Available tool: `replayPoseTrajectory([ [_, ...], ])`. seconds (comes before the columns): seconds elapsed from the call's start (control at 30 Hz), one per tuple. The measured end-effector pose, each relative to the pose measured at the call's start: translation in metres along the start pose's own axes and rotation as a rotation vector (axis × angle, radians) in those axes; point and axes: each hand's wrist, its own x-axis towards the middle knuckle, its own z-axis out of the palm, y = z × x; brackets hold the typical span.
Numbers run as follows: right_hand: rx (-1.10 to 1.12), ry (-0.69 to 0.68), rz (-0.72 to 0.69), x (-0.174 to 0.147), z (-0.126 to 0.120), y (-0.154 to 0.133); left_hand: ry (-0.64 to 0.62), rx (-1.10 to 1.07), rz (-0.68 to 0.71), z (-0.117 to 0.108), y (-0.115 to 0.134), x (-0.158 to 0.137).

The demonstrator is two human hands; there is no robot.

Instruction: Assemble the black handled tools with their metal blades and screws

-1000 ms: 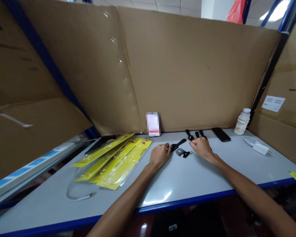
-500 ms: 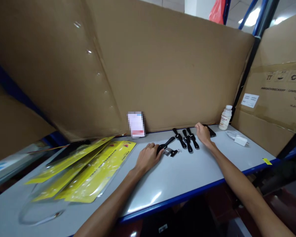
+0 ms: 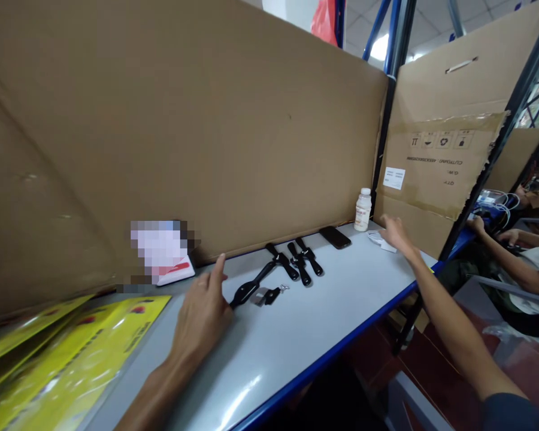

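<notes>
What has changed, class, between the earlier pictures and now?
The right hand has moved right from three black tools, past the phone, to the charger; its grip is unclear. The left hand has raised its index finger beside a fourth tool. The camera turned right. The three tools, phone and bottle stayed put.

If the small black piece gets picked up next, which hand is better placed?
Probably the left hand: it is beside the leftmost long black tool, close to the small black piece; the right hand is farther off, by the white charger.
</notes>
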Motion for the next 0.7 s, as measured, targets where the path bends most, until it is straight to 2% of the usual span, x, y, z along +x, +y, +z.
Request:
replayPoseTrajectory([
  [0.07,-0.010,-0.073,0.052,-0.005,-0.004,0.039,0.037,-0.022,0.036,0.003,0.002,0.001],
  [0.13,0.007,-0.139,0.057,-0.010,0.000,0.063,0.057,-0.054,0.042,0.007,0.004,0.001],
  [0.27,0.091,-0.200,0.040,-0.011,0.015,0.070,0.084,-0.099,0.056,0.012,0.006,-0.002],
  [0.4,0.210,-0.210,0.050,-0.008,0.018,0.054,0.191,-0.075,0.168,0.007,0.007,-0.005],
  [0.5,0.349,-0.196,0.027,-0.026,0.004,0.036,0.304,0.010,0.337,-0.006,0.022,-0.008],
  [0.57,0.487,-0.205,-0.022,-0.052,-0.013,0.017,0.358,0.046,0.449,-0.019,0.047,-0.013],
  [0.63,0.838,-0.250,-0.108,-0.085,-0.034,-0.008,0.357,0.035,0.524,-0.032,0.083,-0.020],
  [0.7,1.048,-0.415,-0.160,-0.119,-0.054,-0.038,0.350,0.022,0.638,-0.046,0.122,-0.031],
])
